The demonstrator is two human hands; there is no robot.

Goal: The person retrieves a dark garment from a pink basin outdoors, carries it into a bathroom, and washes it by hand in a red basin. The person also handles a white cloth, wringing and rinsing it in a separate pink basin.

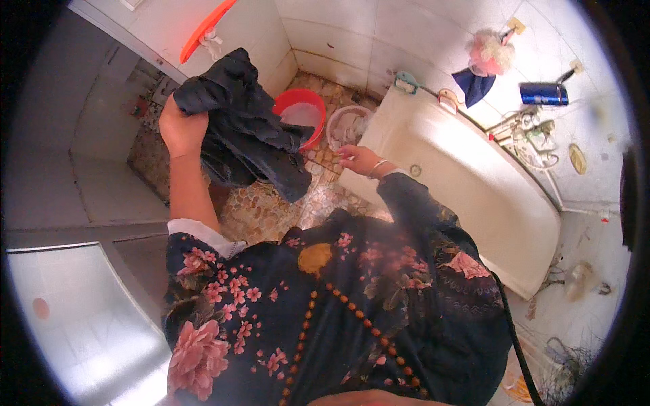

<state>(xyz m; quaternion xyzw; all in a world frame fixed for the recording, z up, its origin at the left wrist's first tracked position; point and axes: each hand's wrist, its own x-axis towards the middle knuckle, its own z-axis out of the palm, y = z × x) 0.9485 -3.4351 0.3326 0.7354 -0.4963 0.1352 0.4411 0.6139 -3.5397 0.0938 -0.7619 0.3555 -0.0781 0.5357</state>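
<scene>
My left hand (pixel 185 127) grips a dark, bunched garment (pixel 244 122) and holds it up above the floor. Its folds hang to the right, in front of part of a red plastic basin (pixel 303 112) with whitish, sudsy contents. My right hand (pixel 358 160) is bent at the near left end of the bathtub, apart from the garment, with its fingers partly curled; whether it holds anything small cannot be made out. Just beyond its fingers stands a pale pink basin (pixel 332 127) with light cloth-like contents.
A white bathtub (pixel 421 129) runs along the right wall, below a metal tap (pixel 533 134), a blue cylinder (pixel 543 94) and a bath puff (pixel 490 53). Pebble-patterned floor (pixel 259 210) lies before me. An orange-red object (pixel 205 30) is at the upper left wall.
</scene>
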